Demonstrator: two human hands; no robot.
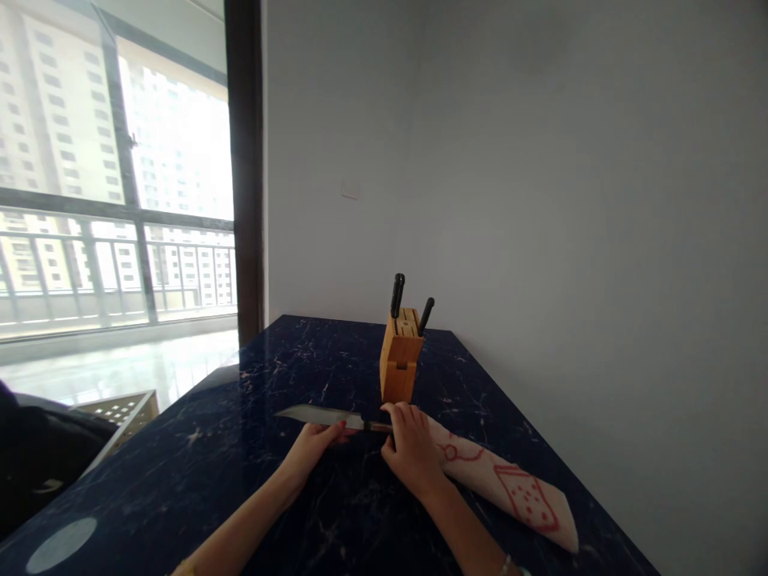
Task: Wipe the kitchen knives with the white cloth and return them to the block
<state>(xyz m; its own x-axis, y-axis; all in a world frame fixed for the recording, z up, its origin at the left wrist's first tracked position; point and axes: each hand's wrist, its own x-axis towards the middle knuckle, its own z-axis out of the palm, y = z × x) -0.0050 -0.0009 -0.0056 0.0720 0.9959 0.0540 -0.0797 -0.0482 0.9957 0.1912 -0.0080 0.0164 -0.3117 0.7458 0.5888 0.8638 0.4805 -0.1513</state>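
Knife point(318, 416) lies across the front of the wooden block point(401, 360), over the dark marble table point(336, 360). Its long axis runs left to right, with the tip pointing left toward the window point(60, 160) and the handle point(379, 427) to the right. The right hand point(411, 448) is closed around the handle and sits nearer the block. The left hand point(312, 452) is at the blade's heel, fingertips against its lower edge, though from this angle it is hard to say whether they grip it. Two black handles point(397, 296) rise from the block. A red-patterned cloth point(510, 488) lies just beside the right hand.
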